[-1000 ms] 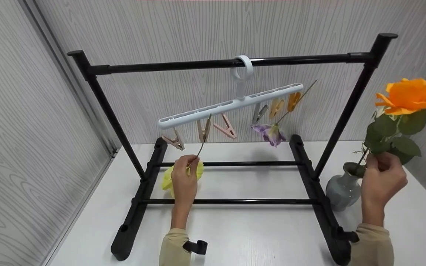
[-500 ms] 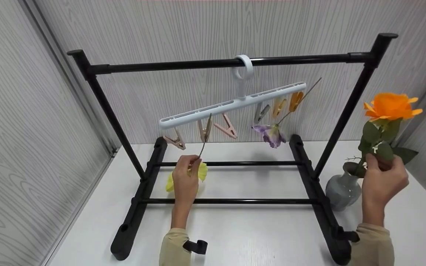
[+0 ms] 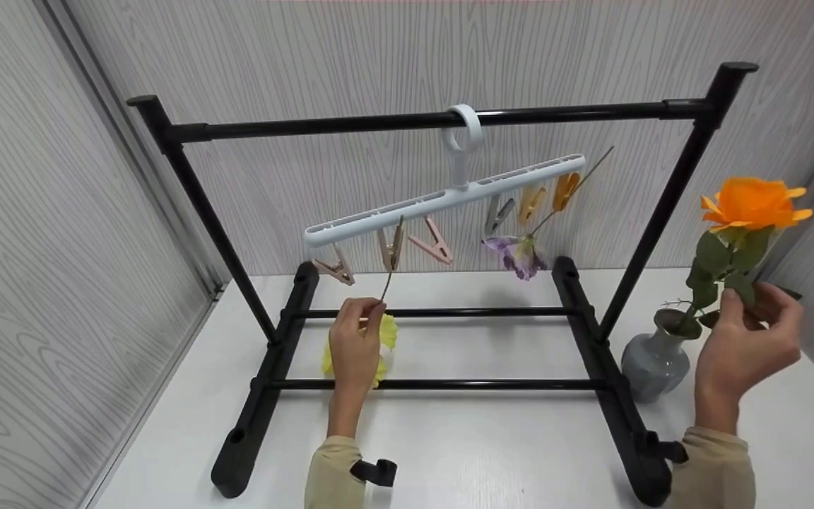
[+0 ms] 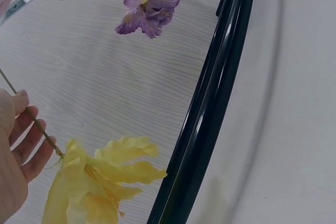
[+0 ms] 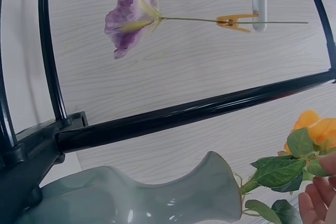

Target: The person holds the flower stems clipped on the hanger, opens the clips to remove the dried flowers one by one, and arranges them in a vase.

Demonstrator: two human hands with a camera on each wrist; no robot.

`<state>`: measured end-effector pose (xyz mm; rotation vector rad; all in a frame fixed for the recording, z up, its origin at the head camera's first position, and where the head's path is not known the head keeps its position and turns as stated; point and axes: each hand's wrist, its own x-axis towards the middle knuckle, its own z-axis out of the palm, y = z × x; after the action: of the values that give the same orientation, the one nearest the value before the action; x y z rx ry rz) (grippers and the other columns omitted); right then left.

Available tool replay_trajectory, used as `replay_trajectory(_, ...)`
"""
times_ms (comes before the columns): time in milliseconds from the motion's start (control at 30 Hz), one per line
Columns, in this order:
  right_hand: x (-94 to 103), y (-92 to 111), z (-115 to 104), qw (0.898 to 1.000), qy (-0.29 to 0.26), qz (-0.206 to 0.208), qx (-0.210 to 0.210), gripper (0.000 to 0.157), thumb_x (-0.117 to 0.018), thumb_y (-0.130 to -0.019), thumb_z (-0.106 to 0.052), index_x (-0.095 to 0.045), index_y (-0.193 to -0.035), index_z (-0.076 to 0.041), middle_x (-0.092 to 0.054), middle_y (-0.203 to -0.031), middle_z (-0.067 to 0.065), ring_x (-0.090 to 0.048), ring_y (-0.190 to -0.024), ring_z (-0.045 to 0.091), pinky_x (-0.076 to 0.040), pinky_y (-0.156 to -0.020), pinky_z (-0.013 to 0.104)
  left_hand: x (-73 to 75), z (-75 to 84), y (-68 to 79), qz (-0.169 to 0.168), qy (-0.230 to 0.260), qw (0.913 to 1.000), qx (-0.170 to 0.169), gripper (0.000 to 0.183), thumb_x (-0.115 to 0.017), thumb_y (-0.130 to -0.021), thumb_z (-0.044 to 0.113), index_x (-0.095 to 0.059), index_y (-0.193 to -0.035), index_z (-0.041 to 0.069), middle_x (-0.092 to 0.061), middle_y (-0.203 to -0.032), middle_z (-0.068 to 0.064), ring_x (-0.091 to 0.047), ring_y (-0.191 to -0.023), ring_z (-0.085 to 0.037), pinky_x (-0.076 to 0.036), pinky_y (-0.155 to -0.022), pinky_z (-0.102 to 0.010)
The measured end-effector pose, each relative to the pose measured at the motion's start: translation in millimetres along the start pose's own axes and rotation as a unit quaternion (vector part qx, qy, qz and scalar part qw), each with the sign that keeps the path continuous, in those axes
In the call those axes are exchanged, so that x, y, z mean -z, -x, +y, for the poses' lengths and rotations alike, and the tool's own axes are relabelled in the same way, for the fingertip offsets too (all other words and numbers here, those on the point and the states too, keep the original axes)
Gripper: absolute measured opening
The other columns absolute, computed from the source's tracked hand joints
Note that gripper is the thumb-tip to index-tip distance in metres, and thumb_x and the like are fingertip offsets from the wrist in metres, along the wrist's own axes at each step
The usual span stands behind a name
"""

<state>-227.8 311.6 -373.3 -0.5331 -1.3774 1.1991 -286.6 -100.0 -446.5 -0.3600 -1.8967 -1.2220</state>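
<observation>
My left hand pinches the thin stem of a yellow flower, whose bloom hangs head-down below the fingers. The stem's upper end overlaps a brown clothespin on the pale blue hanger. On the right, my right hand holds an orange rose among its leaves, thumb against a green leaf. The rose stands upright, its lower stem in the mouth of a grey-green vase. A purple flower hangs head-down from an orange clothespin at the hanger's right end.
A black rack spans the white table, and the hanger tilts on its top bar, left end low. Pink clothespins, a grey one and a yellow one hang from it. Two low crossbars join the rack's feet.
The orange rose has come down and slightly left, closer over the vase. My right hand has shifted a little right. The yellow bloom has swung slightly right while my left hand barely moved.
</observation>
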Motion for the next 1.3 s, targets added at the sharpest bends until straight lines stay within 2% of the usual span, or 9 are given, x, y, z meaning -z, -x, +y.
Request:
replay_trajectory(133, 0.4, 3.6, -8.7, 0.999, -0.032, 0.021, 0.03, 0.018, -0.073, -0.094, -0.002, -0.071, -0.111, -0.007, -0.062, -0.094, -0.012, -0.06, -0.091, 0.007, -0.048, -0.083, 0.022, -0.3, -0.7, 0.5, 0.004, -0.021, 0.9998, 0.007, 0.009, -0.073, -0.098, 0.01, -0.072, -0.096, 0.002, -0.068, -0.091, -0.006, -0.069, -0.083, -0.019, -0.061, -0.07, -0.034)
replay_trajectory(367, 1.8, 9.1, -21.8, 0.994, -0.08, 0.044, 0.053, 0.013, -0.07, -0.095, 0.0, -0.072, -0.103, -0.009, -0.067, -0.094, -0.006, -0.062, -0.089, 0.009, -0.046, -0.08, 0.022, 0.0, 0.1, 0.4, 0.008, -0.037, 0.9993, 0.0, 0.011, -0.073, -0.098, 0.012, -0.072, -0.093, 0.002, -0.068, -0.086, -0.006, -0.069, -0.077, -0.021, -0.06, -0.067, -0.035)
replay_trajectory(500, 1.4, 12.3, -25.1, 0.994, -0.084, 0.046, 0.061, 0.011, -0.07, -0.095, 0.0, -0.072, -0.1, -0.01, -0.066, -0.092, -0.006, -0.061, -0.088, 0.008, -0.045, -0.08, 0.022, 1.2, 1.1, 0.4, 0.006, -0.046, 0.9989, 0.002, 0.012, -0.074, -0.097, 0.012, -0.072, -0.09, 0.002, -0.068, -0.083, -0.006, -0.068, -0.073, -0.021, -0.059, -0.063, -0.037)
replay_trajectory(633, -2.6, 18.0, -26.5, 0.993, -0.069, 0.048, 0.08, 0.006, -0.07, -0.095, -0.002, -0.073, -0.1, -0.003, -0.062, -0.09, -0.012, -0.059, -0.086, 0.006, -0.045, -0.08, 0.021, 1.9, 0.1, 1.5, 0.001, -0.054, 0.9985, 0.011, 0.014, -0.073, -0.098, 0.012, -0.071, -0.087, 0.004, -0.069, -0.078, -0.004, -0.067, -0.069, -0.02, -0.057, -0.061, -0.037)
replay_trajectory(767, -6.7, 24.3, -27.0, 0.99, -0.06, 0.048, 0.115, 0.007, -0.07, -0.096, -0.004, -0.073, -0.1, 0.001, -0.06, -0.088, -0.017, -0.059, -0.085, 0.003, -0.046, -0.08, 0.021, 2.8, -1.1, 1.4, -0.009, -0.051, 0.9986, 0.008, 0.015, -0.071, -0.1, 0.011, -0.072, -0.086, 0.005, -0.068, -0.074, -0.003, -0.066, -0.066, -0.02, -0.054, -0.06, -0.036)
replay_trajectory(933, -11.5, 34.0, -32.4, 0.984, -0.082, 0.04, 0.153, 0.006, -0.071, -0.094, -0.002, -0.074, -0.096, 0.002, -0.062, -0.088, -0.02, -0.059, -0.083, 0.004, -0.047, -0.079, 0.02, 2.7, 0.5, 1.9, -0.021, -0.047, 0.9987, 0.009, 0.016, -0.071, -0.1, 0.012, -0.072, -0.086, 0.004, -0.068, -0.074, -0.002, -0.065, -0.065, -0.019, -0.054, -0.059, -0.036)
replay_trajectory(1133, -23.6, 48.5, -49.0, 0.977, -0.105, 0.019, 0.186, 0.007, -0.07, -0.092, 0.001, -0.073, -0.092, 0.007, -0.064, -0.089, -0.02, -0.06, -0.083, 0.003, -0.047, -0.08, 0.02, 2.0, 2.3, 2.5, -0.03, -0.052, 0.9979, 0.025, 0.018, -0.071, -0.1, 0.015, -0.072, -0.085, 0.005, -0.069, -0.073, -0.001, -0.065, -0.066, -0.018, -0.054, -0.061, -0.036)
replay_trajectory(1233, -30.9, 55.4, -57.6, 0.973, -0.116, -0.002, 0.2, 0.005, -0.07, -0.091, 0.003, -0.072, -0.091, 0.008, -0.066, -0.09, -0.016, -0.06, -0.084, 0.002, -0.048, -0.081, 0.02, 1.5, 3.6, 1.9, -0.031, -0.054, 0.9976, 0.029, 0.018, -0.071, -0.1, 0.016, -0.072, -0.085, 0.005, -0.069, -0.073, -0.002, -0.065, -0.066, -0.018, -0.054, -0.062, -0.036)
replay_trajectory(1300, -35.0, 60.3, -61.6, 0.971, -0.118, -0.019, 0.206, 0.004, -0.069, -0.09, 0.005, -0.072, -0.091, 0.007, -0.069, -0.089, -0.008, -0.061, -0.085, 0.002, -0.048, -0.082, 0.02, 1.1, 4.3, 1.7, -0.034, -0.055, 0.9974, 0.033, 0.018, -0.071, -0.1, 0.016, -0.072, -0.086, 0.005, -0.069, -0.074, -0.002, -0.064, -0.066, -0.018, -0.054, -0.063, -0.036)
